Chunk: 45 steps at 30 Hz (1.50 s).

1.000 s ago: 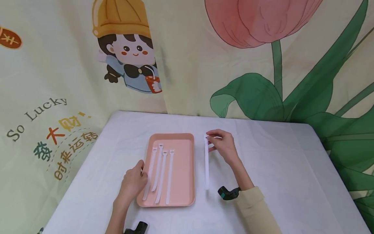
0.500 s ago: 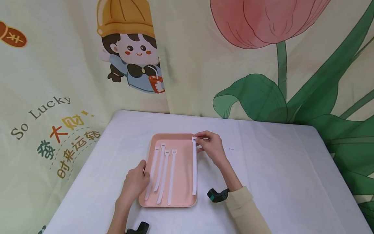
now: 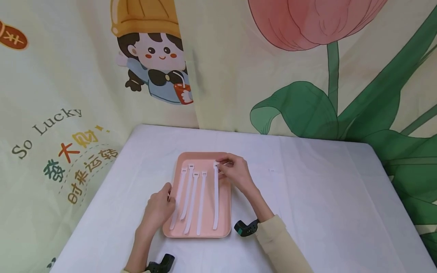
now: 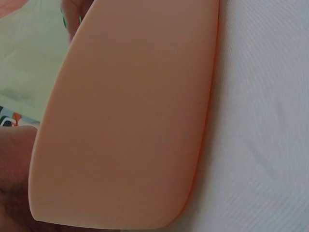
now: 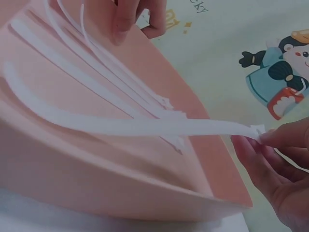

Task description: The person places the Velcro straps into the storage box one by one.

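My right hand [image 3: 236,172] pinches the slotted head of a white cable tie [image 3: 216,201], a flat, soft strap, over the right part of the pink tray [image 3: 223,218]. In the right wrist view, this cable tie [image 5: 125,126] sags in a curve towards the near end of the tray, fingertips on its far end. Several similar cable ties [image 3: 192,199] lie side by side on the tray's left half, heads towards the back. At the left rim my left hand [image 3: 158,206] grips the tray, thumb inside. The tray's outer wall [image 4: 125,121] fills most of the left wrist view.
The tray stands on a table with a white cloth [image 3: 317,197]. Behind rises a printed curtain [image 3: 218,94] with a cartoon figure, a tulip and lettering. Both wrists carry a small black camera [image 3: 246,228].
My right hand has carried the cable tie leftwards from beside the tray to over its right side. My left hand has stayed on the rim. The head view has shifted slightly.
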Motion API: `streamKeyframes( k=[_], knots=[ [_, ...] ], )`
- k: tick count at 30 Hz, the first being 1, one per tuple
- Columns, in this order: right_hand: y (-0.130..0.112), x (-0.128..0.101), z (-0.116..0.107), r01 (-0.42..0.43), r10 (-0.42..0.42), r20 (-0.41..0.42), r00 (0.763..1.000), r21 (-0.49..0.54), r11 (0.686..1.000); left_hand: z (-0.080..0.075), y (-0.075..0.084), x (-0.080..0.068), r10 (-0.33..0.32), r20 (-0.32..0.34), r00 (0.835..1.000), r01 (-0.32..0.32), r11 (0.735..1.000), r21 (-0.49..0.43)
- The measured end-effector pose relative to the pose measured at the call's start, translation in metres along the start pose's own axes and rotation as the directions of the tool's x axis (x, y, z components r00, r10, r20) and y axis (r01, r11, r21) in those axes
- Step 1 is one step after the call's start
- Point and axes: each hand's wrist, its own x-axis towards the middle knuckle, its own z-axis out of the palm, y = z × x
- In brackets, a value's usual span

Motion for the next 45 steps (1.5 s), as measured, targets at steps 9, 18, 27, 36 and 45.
streamKeyframes(
  k=[9,18,27,36,45],
  knots=[
    [-0.001,0.001,0.017,0.020,-0.016,0.031,0.999,-0.117,0.993,-0.003,0.000,0.000,-0.018,0.000,1.000,0.018,1.000,0.005],
    [0.001,0.008,0.024,0.003,0.006,0.061,0.998,-0.135,0.991,-0.002,-0.001,0.002,-0.026,0.012,1.000,0.026,1.000,-0.007],
    [0.001,0.022,0.026,0.076,-0.054,0.075,0.996,-0.337,0.938,0.000,0.000,0.005,-0.023,0.007,1.000,0.023,1.000,-0.007],
    [0.004,0.031,0.025,0.098,-0.062,0.098,0.993,-0.430,0.898,-0.001,0.001,0.003,-0.024,0.000,1.000,0.024,1.000,-0.012],
    [0.007,0.038,0.028,0.111,-0.065,0.122,0.990,-0.425,0.898,-0.001,0.000,0.002,-0.013,-0.009,1.000,0.013,1.000,-0.018]
  ],
)
